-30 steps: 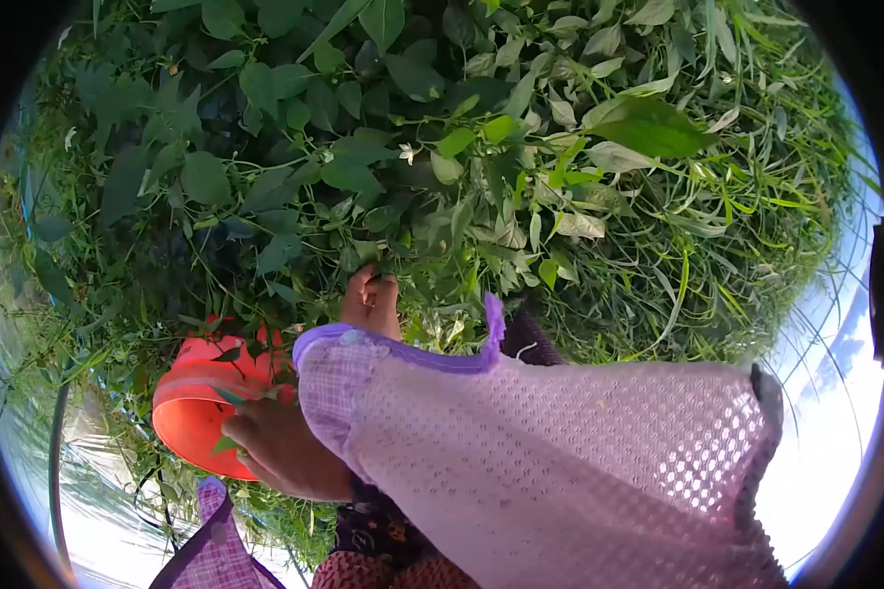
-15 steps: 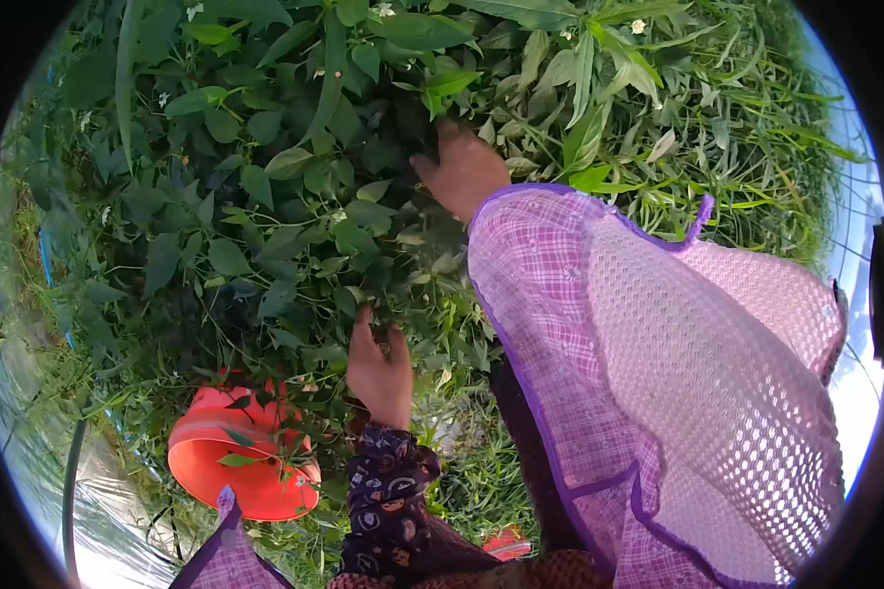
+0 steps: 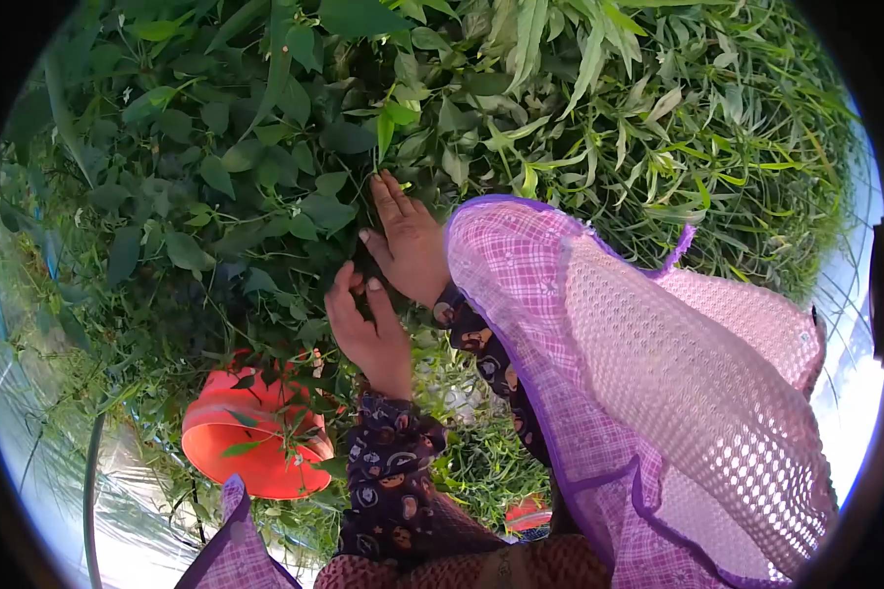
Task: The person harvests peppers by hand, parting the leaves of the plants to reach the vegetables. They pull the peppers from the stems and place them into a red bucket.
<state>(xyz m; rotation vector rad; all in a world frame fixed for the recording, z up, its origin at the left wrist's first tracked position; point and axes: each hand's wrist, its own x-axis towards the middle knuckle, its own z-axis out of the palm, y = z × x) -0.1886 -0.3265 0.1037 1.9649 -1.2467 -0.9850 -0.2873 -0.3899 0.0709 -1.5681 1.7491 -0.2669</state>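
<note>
Nearby, an orange bucket [image 3: 265, 476] sits low, off the outer side of the left hand [image 3: 371, 339]; leafy stems [image 3: 324, 211] crowd round both hands. Judged light, soft, easily torn; best pinched at a stalk, not the blade. Left hand's fingers are half curled among leaves; whether they pinch anything, cannot tell. Right hand [image 3: 411, 247], just beyond it, lies flat on the foliage, fingers spread, gripping nothing.

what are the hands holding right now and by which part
It cannot be told. The left hand and right hand both reach into the leafy plant, touching its leaves, but no clear grasp shows.
</note>
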